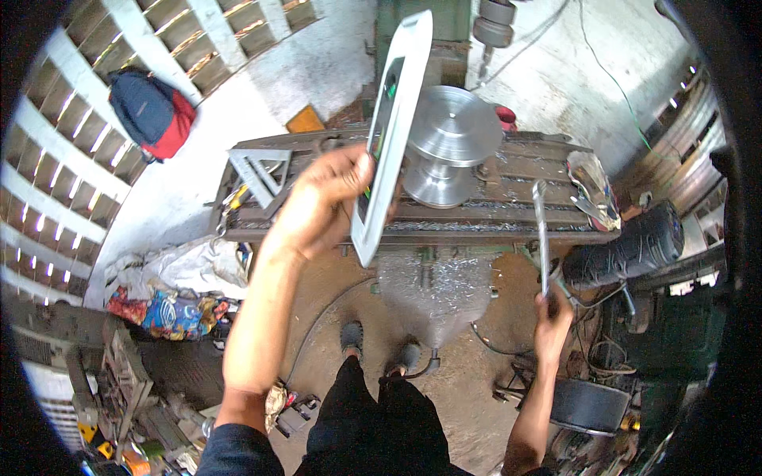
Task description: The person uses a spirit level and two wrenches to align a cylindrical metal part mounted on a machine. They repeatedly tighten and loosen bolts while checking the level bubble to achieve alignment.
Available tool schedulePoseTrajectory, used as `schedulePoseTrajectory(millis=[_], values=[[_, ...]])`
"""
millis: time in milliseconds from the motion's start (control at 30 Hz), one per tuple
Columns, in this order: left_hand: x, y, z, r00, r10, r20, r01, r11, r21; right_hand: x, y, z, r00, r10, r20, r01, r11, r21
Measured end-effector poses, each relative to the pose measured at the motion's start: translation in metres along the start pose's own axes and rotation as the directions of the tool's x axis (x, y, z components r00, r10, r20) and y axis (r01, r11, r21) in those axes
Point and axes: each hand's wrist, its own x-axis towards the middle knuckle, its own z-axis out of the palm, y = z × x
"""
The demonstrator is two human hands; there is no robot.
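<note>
My left hand (321, 198) is raised in front of the slotted metal table, its fingers closed around a long light-grey flat frame (397, 135). The frame is tilted, with slanted ends, a dark inner side and small green patches; its exact kind is unclear. Just behind it, a shiny spool-shaped metal part (452, 131) stands upright on the table (508, 214), partly covered by the frame. Low at the right, my right hand (553, 317) grips the lower end of a slim silver metal rod (543, 238), which points up past the table's front edge.
A triangular square (260, 176) lies on the table's left end beside small tools. Metal shavings (452, 274) cover the table and the sheet below its front. A dark machine spindle (494, 32) hangs behind. A black cylindrical bundle (627, 246) is at right; a backpack (152, 115) is at the left wall.
</note>
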Motion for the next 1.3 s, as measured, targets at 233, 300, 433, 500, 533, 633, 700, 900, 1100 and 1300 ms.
schedulePoseTrajectory(millis=[233,300,433,500,533,633,700,900,1100,1300], values=[[-0.079,-0.01,0.023,0.994,-0.004,-0.107,-0.019,0.977,-0.21,0.13,0.003,0.04,0.996,-0.081,-0.041,0.069,0.968,-0.242],[-0.098,-0.008,0.03,0.992,-0.011,-0.125,-0.025,0.959,-0.282,0.143,0.003,0.048,0.997,-0.082,0.001,0.079,0.955,-0.285],[-0.121,-0.005,0.043,0.992,0.01,-0.126,-0.057,0.925,-0.376,0.153,0.009,0.059,0.989,-0.086,0.122,0.124,0.929,-0.35],[-0.127,-0.004,0.049,0.996,0.04,-0.082,-0.072,0.897,-0.436,0.154,0.009,0.062,0.981,-0.127,0.147,0.175,0.903,-0.393],[-0.13,-0.004,0.052,0.995,0.034,-0.09,-0.069,0.902,-0.427,0.153,0.005,0.064,0.984,-0.087,0.154,0.151,0.864,-0.48],[-0.136,-0.003,0.059,0.996,0.045,-0.079,-0.074,0.906,-0.418,0.135,-0.031,0.054,0.982,-0.114,0.152,0.176,0.845,-0.505],[-0.139,-0.005,0.063,0.992,0.015,-0.126,-0.065,0.914,-0.4,0.114,-0.077,0.039,0.965,-0.203,0.163,0.239,0.939,-0.246],[-0.136,-0.016,0.072,0.991,0.02,-0.135,-0.082,0.879,-0.471,-0.015,-0.206,-0.007,0.123,-0.873,0.472,0.913,0.286,0.291],[-0.134,-0.029,0.08,0.989,0.026,-0.144,-0.095,0.863,-0.496,-0.044,-0.236,0.003,-0.161,-0.863,0.478,0.904,0.065,0.423],[-0.14,-0.033,0.083,0.985,0.055,-0.164,-0.126,0.875,-0.467,-0.025,-0.247,0.008,-0.223,-0.865,0.45,0.864,0.039,0.502]])
